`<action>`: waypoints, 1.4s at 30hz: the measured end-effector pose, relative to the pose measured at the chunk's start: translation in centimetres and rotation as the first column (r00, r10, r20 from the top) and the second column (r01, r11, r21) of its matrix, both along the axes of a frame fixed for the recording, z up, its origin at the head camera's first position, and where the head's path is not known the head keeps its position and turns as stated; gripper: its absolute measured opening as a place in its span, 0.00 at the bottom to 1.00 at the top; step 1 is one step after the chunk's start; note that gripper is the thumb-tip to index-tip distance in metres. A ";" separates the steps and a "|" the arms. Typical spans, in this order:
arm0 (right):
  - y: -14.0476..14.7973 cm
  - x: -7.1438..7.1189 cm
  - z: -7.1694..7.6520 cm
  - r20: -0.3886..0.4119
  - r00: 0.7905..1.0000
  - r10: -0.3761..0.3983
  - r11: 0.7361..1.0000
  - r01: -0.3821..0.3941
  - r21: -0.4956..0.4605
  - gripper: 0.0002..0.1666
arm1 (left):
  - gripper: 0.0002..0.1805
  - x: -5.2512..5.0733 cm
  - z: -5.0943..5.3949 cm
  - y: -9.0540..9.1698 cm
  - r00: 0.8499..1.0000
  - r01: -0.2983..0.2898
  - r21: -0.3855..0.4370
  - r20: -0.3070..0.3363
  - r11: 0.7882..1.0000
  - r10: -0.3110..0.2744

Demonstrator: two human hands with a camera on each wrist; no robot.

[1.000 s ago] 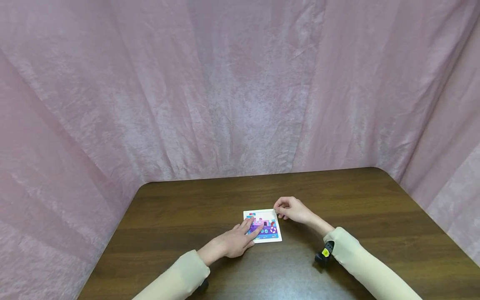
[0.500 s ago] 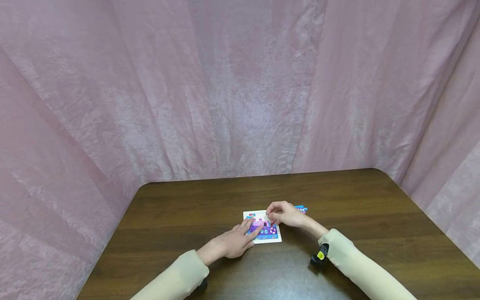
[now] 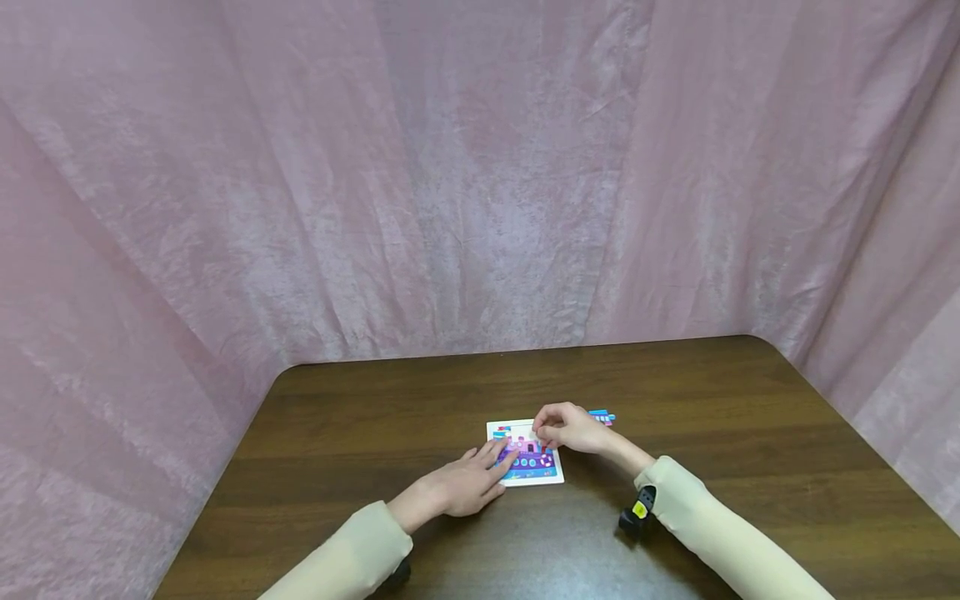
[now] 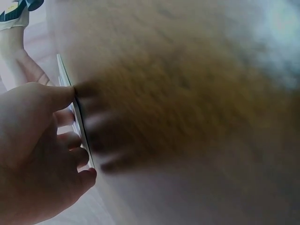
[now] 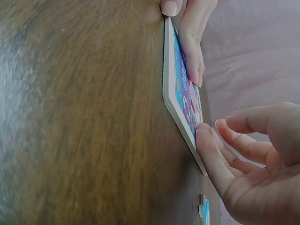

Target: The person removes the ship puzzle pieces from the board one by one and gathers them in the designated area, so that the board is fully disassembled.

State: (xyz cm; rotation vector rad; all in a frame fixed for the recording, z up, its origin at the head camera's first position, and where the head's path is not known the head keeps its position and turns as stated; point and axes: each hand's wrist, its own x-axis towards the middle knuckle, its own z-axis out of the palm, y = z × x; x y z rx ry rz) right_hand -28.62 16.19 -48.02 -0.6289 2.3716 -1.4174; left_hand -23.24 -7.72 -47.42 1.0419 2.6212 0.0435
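A white-framed jigsaw puzzle [image 3: 556, 480] with a pink and purple ship picture lies flat on the table. My left hand [image 3: 467, 485] rests on its left side, fingers spread and fairly straight. In the left wrist view the left hand [image 4: 44, 140] lies along the puzzle's edge. At the upper right of the picture, my right hand [image 3: 576, 428] has curled fingers and seems to pinch a small pale puzzle piece, mostly hidden by the fingertips. The right wrist view shows the right hand [image 5: 258, 159] with lower fingertips touching the puzzle [image 5: 180, 108]; the piece itself is not clear there.
Loose blue and pink puzzle pieces [image 3: 602, 417] lie right of the puzzle, partly hidden behind my right hand. All of this is on a brown wooden table [image 3: 375, 433] with rounded far corners. Pink curtains [image 3: 495, 183] hang behind and at the sides.
My right hand has moved left and slightly nearer from the puzzle's upper right corner onto the picture, uncovering the loose pieces. It barely moves over the last half second. The left hand shifts slightly left.
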 end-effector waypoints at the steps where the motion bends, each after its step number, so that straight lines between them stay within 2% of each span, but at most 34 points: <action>1: 0.0 0.0 0.0 0.001 1.000 -0.003 1.000 0.003 0.002 0.10 | 0.31 0.0 0.0 -0.1 1.000 0.005 0.000 -0.005 1.000 -0.005; 9: 0.0 0.1 0.2 0.015 1.000 0.002 1.000 -0.002 -0.005 0.09 | 0.31 0.1 0.1 -1.1 0.998 0.054 0.001 -0.040 0.999 -0.054; 15: -0.1 0.0 0.3 0.003 1.000 0.010 1.000 -0.010 0.013 0.09 | 0.31 0.3 0.4 -1.7 0.997 0.075 0.010 -0.034 0.997 -0.074; 24: -0.9 -0.1 0.6 -0.024 1.000 -0.005 0.997 0.007 0.071 0.13 | 0.34 0.5 0.1 -1.8 0.998 0.060 0.006 -0.002 0.998 -0.060; 28: -1.4 -0.2 0.6 -0.020 1.000 -0.008 0.997 0.009 0.070 0.14 | 0.35 0.6 0.3 -1.8 0.999 0.044 0.001 0.020 0.999 -0.044; 37: -2.8 0.1 0.8 -0.018 0.999 -0.035 0.998 0.035 0.051 0.14 | 0.35 0.6 0.3 -1.8 0.999 0.049 -0.004 0.012 0.999 -0.049; 42: -3.0 -0.2 0.5 -0.031 0.999 -0.026 0.998 0.028 0.053 0.14 | 0.35 0.7 0.5 -1.7 0.999 0.047 -0.003 0.018 0.999 -0.047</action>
